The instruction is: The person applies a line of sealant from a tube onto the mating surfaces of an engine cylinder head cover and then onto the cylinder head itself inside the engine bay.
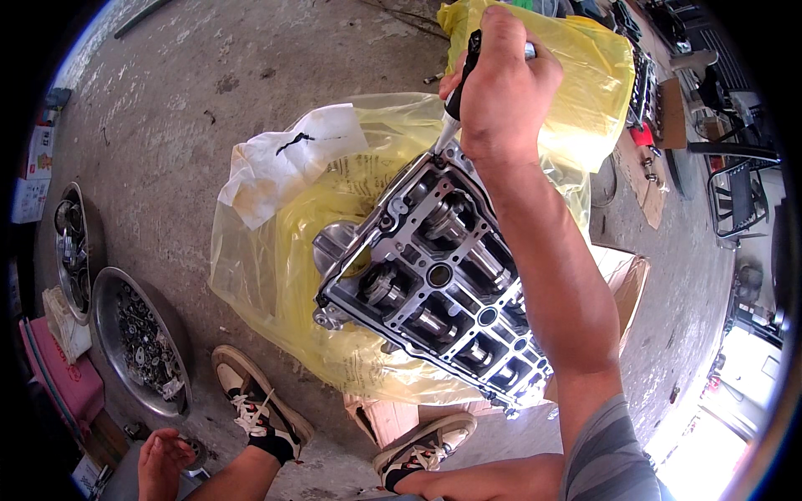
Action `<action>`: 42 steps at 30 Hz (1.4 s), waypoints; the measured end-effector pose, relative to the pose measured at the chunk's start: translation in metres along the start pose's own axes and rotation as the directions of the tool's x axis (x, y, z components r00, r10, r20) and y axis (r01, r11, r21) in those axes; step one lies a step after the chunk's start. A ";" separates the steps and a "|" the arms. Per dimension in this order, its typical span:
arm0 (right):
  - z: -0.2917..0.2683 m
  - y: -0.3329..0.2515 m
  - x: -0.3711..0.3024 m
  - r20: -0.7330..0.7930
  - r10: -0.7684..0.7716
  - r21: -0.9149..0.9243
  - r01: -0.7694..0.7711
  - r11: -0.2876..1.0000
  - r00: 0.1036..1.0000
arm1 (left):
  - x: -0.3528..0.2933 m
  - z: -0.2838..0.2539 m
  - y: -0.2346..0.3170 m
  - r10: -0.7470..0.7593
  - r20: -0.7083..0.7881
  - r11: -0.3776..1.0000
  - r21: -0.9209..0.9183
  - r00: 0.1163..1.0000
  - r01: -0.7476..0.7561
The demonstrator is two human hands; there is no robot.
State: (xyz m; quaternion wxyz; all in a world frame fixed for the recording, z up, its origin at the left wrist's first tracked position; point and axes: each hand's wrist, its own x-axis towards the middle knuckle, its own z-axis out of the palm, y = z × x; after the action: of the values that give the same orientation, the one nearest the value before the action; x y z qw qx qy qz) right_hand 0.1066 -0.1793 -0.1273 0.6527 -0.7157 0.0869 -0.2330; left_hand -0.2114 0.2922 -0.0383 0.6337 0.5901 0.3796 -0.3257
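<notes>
My right hand (510,100) is closed round a black sealant tube with a pale nozzle (447,134). The nozzle tip points down at the far corner of a silver metal engine cover (439,274), touching or just above its rim. Camshaft parts show inside the cover's bays, and a dark bead runs along the rim. My right forearm hides the cover's right side. My left hand (163,463) hangs at the lower left, its fingers loosely curled and apart, with nothing visible in them.
Yellow plastic sheeting (276,292) lies under the cover, over cardboard (393,422). A stained white paper (288,159) carries a black smear. Metal bowls of small parts (150,355) stand left. My shoes (430,447) are close by. A yellow bag (589,92) lies at the far right.
</notes>
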 end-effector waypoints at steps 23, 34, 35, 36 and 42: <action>-0.001 -0.020 0.002 -0.105 0.140 0.111 -0.128 0.986 0.985 | 0.016 -0.182 -0.095 -0.359 -0.222 0.533 -0.846 0.906 0.004; -0.009 -0.010 0.002 -0.054 0.052 0.109 -0.046 0.993 0.997 | 0.004 0.022 0.003 -0.003 -0.138 1.000 -0.020 0.990 0.001; -0.008 -0.011 0.001 -0.054 0.054 0.111 -0.048 0.993 0.997 | 0.002 0.034 0.006 0.023 -0.273 1.000 -0.003 0.962 -0.025; -0.007 -0.013 -0.001 -0.053 0.040 0.106 -0.034 0.994 0.998 | 0.002 0.036 0.008 0.022 -0.275 1.000 -0.003 0.961 -0.024; -0.011 -0.013 -0.005 -0.045 -0.021 0.045 0.023 0.999 0.999 | 0.001 0.023 0.015 -0.064 -0.070 0.998 -0.017 0.996 0.062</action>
State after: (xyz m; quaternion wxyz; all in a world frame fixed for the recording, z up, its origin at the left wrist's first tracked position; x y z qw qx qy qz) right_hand 0.0951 -0.1858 -0.1152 0.6640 -0.6963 0.0882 -0.2578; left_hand -0.1958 0.2712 -0.0312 0.6139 0.5841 0.4226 -0.3216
